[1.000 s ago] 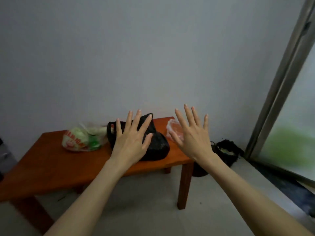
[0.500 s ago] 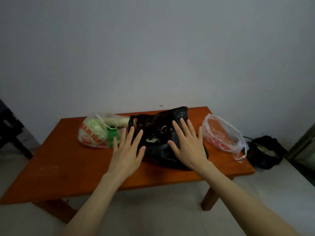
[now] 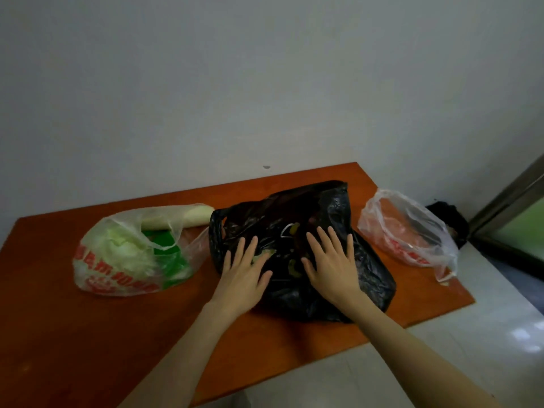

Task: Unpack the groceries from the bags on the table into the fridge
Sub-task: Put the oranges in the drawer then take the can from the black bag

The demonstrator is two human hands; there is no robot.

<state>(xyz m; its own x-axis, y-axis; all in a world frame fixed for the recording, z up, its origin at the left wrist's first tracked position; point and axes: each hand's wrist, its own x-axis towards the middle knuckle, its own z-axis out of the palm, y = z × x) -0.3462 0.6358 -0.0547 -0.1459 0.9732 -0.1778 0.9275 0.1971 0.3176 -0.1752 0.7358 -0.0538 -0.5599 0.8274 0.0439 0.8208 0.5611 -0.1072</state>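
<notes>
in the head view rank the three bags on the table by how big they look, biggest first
1. black bag, nearest the camera, which may flatter it.
2. clear bag of greens.
3. clear bag with red print; near the second, so unsure.

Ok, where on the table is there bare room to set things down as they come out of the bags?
Bare wood on the table lies along the near edge, in front of the cabbage bag and beside the left hand. The back strip holds three bags close together: the black bag under both hands, the right hand, and the clear bag.

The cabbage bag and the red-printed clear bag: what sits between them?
The black bag, with both hands, left and right, over it, in the head view.
</notes>
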